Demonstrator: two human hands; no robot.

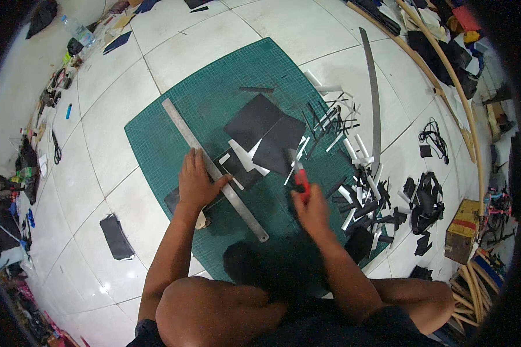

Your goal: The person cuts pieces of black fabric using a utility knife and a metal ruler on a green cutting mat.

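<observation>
fisheye bending curves every straight edge here, so the long steel ruler (214,170) looks slightly bowed as it runs diagonally across the green cutting mat (173,124). the person's left hand (195,184) lies flat and spread on the ruler's middle, palm down, pressing it onto a dark sheet (237,170) beneath; the hand covers that stretch of the ruler, and the near corner of the sheet vanishes under the wrist. the right hand (311,209) is closed around a red-handled cutter (300,176), fingers wrapped tight; the blade end is blurred, and whether its tip touches the mat cannot be told. the cutter sits to the right of the ruler, apart from its edge, near the lower corner of two larger black sheets (266,133) that overlap in the middle of the mat. white strips (246,155) lie across them, some partly tucked under.

right of the mat, a heap of black and white offcuts (359,191) spills from the mat onto the white tiled floor (116,92); single pieces are hard to separate. a second long metal strip (374,98) arcs beside the heap. the person's knees fill the lower frame and shade the mat's near edge. a small black pouch (116,236) lies on the tiles to the left. clutter along the left wall and the far right is too small and dim to name, and the picture's dark rim cuts it off.
</observation>
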